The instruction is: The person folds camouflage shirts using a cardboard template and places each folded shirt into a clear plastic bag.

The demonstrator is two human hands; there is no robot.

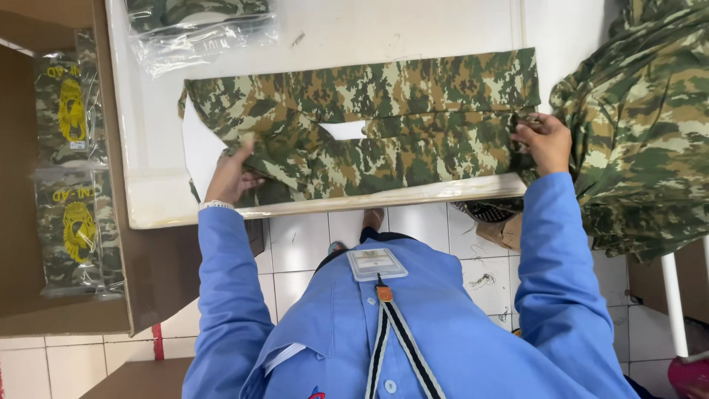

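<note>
While both arms in blue sleeves reach forward over the near edge of the white table (148, 133), the left hand (230, 177) lies on the near left end of a folded camouflage garment (369, 122), its fingers bent and curled under the lower flap of cloth, grasping it. The right hand (545, 140) is at the garment's right end, wrist raised, fingers pinched tight on the cloth's edge. Between the two sets of fingers the garment stretches flat across the table as a long folded band, with a small gap of white table showing through near its middle.

Just right of the right fingers, a loose heap of camouflage cloth (642, 133) hangs over the table's end. Beyond the left fingers, at the far edge of the table, sits a clear plastic bag (199, 33) holding another folded camouflage piece, crinkled and shiny. Well to the left of the left fingers, an open brown cardboard box (18, 185) holds two packed bags (74, 170), one above the other, each rectangular, clear-wrapped, camouflage inside with a yellow emblem.

Below the hands, on the person's chest, a rectangular badge (377, 264) in a clear holder hangs from a striped lanyard (399, 340). White floor tiles (303, 244) show under the table.
</note>
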